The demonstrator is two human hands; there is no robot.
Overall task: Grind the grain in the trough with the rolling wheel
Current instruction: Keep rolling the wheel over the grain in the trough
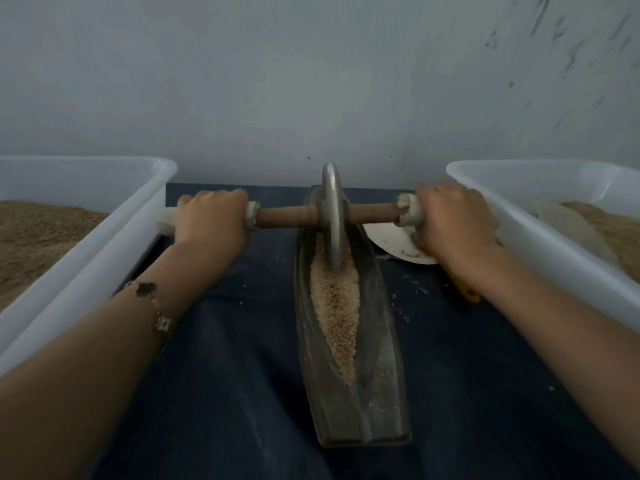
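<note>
A pale grey wall point(311, 81) rises behind a worktop spread with dark blue cloth point(225, 375), the right part of the wall scuffed with dark marks. Two large white plastic tubs flank the middle: the left tub point(114, 230) holds a bed of brown grain, and the right tub point(540, 237) holds more of the same with a pale scoop-like shape lying in it, too blurred to name. Between them a long, boat-shaped metal trough point(388, 341) runs away from the person towards the wall, its groove filled with pale crushed grain point(334, 306) that narrows to a point at the near end. The metal rolling wheel point(331, 216) stands upright on edge in the far part of the trough, its rim sunk into the grain. A wooden axle point(287, 216) passes through its hub, with cloth-wrapped ends. The left hand point(211, 220) is closed round the left wrapped end, a bracelet point(152, 306) on that forearm; the right hand point(450, 220) is clenched round the right wrapped end. A white plate point(391, 244) lies just beyond the trough under the right hand, and a yellow object point(465, 289) shows partly beneath the right forearm. Small crumbs dot the cloth beside the trough
</note>
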